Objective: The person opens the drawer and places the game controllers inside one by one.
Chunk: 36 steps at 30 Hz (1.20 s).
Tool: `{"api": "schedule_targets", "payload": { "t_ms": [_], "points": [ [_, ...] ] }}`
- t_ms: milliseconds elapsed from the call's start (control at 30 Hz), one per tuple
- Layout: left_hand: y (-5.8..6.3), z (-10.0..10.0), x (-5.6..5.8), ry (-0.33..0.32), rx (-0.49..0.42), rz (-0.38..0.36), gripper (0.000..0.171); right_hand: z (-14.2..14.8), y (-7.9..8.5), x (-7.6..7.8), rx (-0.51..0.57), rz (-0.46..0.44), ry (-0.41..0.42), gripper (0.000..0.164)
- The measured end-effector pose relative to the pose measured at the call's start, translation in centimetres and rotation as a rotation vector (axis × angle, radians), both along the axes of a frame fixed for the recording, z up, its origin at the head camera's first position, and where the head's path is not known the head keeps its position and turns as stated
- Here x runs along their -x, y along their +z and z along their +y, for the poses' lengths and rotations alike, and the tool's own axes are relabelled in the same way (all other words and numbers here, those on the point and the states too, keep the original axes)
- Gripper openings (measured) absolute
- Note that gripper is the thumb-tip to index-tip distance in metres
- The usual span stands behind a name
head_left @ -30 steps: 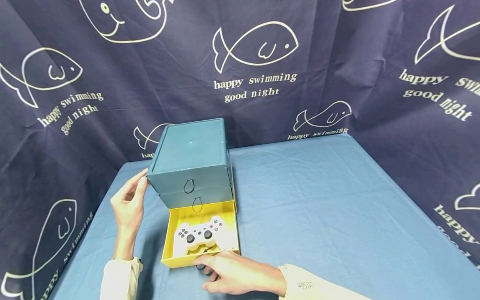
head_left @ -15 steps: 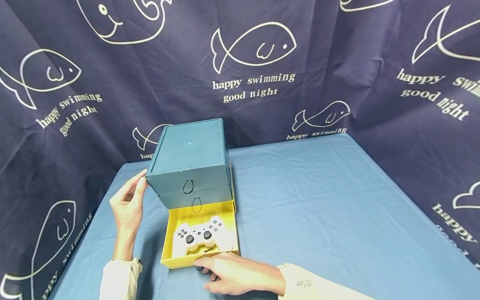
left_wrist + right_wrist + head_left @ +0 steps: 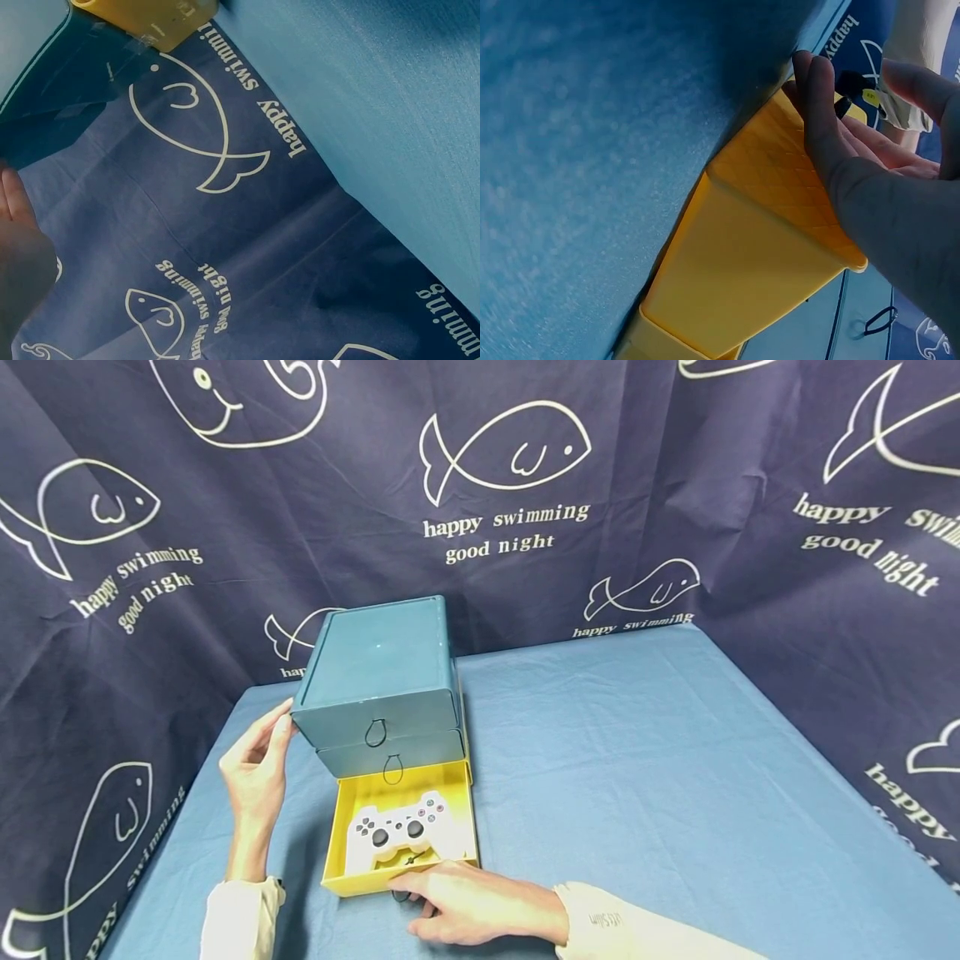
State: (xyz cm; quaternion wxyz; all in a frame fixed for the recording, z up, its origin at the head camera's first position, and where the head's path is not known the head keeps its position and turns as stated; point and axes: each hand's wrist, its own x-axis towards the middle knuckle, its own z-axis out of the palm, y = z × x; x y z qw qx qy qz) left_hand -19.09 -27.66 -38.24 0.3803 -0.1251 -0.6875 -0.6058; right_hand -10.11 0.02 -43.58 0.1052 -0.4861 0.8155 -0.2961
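A teal stack of drawers (image 3: 375, 656) stands on the blue cloth, with a yellow drawer (image 3: 335, 839) pulled out at the bottom. A white game controller (image 3: 397, 831) lies inside it. My left hand (image 3: 258, 772) rests its fairly straight fingertips on the stack's left front corner; in the left wrist view only a few fingers (image 3: 15, 199) show. My right hand (image 3: 480, 903) is at the yellow drawer's front, its fingers bent at the black loop pull (image 3: 401, 896), which they partly hide. In the right wrist view the thumb stands away from the other fingers.
Two more black loops, an upper loop (image 3: 376, 732) and a lower loop (image 3: 393, 769), hang on the teal fronts. A dark blue curtain (image 3: 510, 602) with white fish prints rises behind the table. Blue tablecloth (image 3: 615, 777) stretches to the right of the drawers.
Hands, drawer and controller hold nearly the same places throughout. Only a slight shift of the head view shows.
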Motion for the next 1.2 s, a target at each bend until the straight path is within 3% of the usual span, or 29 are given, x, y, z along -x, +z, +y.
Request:
{"api": "schedule_targets", "payload": {
  "t_ms": [300, 800, 1200],
  "points": [
    [0.2, 0.1, 0.0, 0.005, 0.001, -0.003, 0.027, -0.2, 0.0, 0.2, 0.044, -0.046, -0.031, 0.045],
    [0.1, 0.0, 0.0, 0.009, 0.001, -0.017, 0.027, -0.3, -0.2, 1.3, 0.149, -0.041, -0.071, 0.031],
    [0.1, 0.0, -0.1, 0.016, -0.001, -0.022, 0.027, -0.6, 0.0, 1.7, 0.131, -0.110, -0.096, 0.032]
  ]
}}
